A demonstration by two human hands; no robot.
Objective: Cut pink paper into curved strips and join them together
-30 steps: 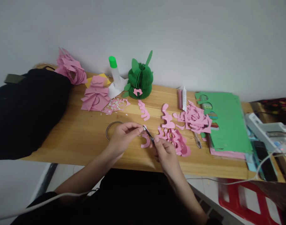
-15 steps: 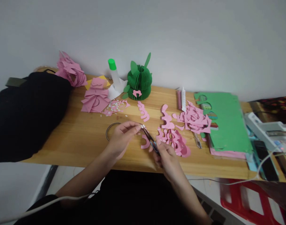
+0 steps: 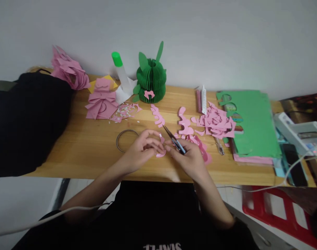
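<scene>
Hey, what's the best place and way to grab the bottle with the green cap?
Likely best: grip the pale body of the bottle, just below its green cap, coming from the front. It stands on end, tall and slim, with the wall behind and the green paper craft close on its right.

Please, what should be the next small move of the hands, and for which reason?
Probably the right hand should turn the dark-tipped tool toward the small white bit by the fingertips of the left hand. The right hand holds the tool, its tips point past that bit, and the two hands are close together.
</scene>
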